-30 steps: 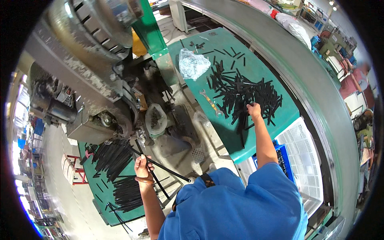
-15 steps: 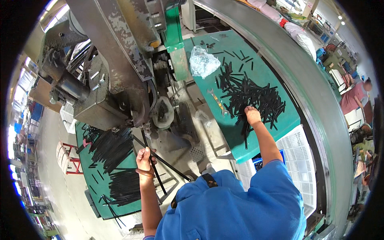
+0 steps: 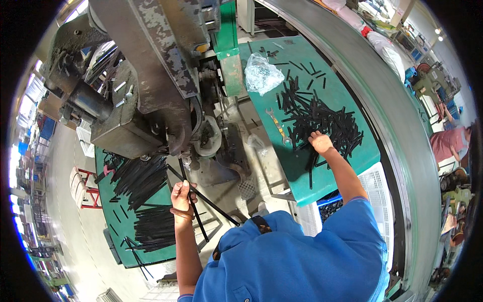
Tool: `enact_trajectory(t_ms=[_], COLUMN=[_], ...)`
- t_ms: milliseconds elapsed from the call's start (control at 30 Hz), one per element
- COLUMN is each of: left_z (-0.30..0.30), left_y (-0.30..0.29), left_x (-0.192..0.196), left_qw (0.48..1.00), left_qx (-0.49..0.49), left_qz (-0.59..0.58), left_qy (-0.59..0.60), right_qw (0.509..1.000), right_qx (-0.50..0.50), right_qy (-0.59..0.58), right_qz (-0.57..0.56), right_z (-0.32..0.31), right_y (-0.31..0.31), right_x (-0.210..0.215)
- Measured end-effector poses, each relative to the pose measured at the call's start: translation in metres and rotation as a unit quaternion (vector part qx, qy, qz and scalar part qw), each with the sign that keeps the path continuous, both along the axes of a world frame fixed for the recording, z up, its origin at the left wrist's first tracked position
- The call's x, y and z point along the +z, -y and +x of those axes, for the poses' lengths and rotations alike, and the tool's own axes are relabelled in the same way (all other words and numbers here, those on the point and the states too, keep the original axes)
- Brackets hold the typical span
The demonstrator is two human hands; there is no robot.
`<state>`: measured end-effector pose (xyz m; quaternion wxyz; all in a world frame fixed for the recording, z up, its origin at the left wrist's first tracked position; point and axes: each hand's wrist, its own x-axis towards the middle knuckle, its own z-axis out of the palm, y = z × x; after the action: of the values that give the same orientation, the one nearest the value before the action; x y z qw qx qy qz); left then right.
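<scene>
Long blk strips (image 3: 214, 205) pinched in L hand (image 3: 182, 195) fingers, over open floor (image 3: 261, 177). R hand (image 3: 320, 142) at short blk pcs (image 3: 322, 118); can't tell if fingers grip. Pcs nr R edge of green table (image 3: 326, 181); bare room at front, wrench (image 3: 278, 127) nr L edge.

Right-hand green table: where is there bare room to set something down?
The green table has bare patches between the wrench and near-left corner, and between the wrench and plastic bag. Its middle is crowded by a pile of black strips, where the right hand is.
</scene>
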<state>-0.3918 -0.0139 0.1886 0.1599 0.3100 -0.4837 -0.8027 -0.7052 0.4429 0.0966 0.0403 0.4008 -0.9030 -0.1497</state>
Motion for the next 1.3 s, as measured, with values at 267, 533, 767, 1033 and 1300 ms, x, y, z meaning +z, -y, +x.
enact_trajectory(t_ms=[267, 533, 767, 1033, 1300], left_z=[0.0, 0.002, 0.004, 0.005, 0.006], left_y=[-0.002, 0.001, 0.012, 0.021, 0.024], left_x=[0.006, 0.013, 0.014, 0.009, 0.014], left_qw=[1.0, 0.999, 0.996, 0.993, 0.992], left_qx=[-0.016, -0.049, -0.082, -0.105, -0.12], left_qz=[-0.015, 0.008, 0.022, 0.053, 0.044], left_qy=[0.008, 0.02, -0.004, -0.022, -0.014], right_qw=[0.979, 0.523, 0.488, 0.531, 0.534], right_qx=[-0.146, -0.124, -0.08, -0.088, -0.096], right_qy=[0.089, 0.678, 0.675, 0.627, 0.627], right_qz=[-0.114, -0.501, -0.548, -0.563, -0.559], right_z=[0.002, 0.137, 0.201, 0.21, 0.222], right_y=[-0.009, 0.219, 0.314, 0.32, 0.326], right_x=[0.036, 0.074, 0.125, 0.125, 0.134])
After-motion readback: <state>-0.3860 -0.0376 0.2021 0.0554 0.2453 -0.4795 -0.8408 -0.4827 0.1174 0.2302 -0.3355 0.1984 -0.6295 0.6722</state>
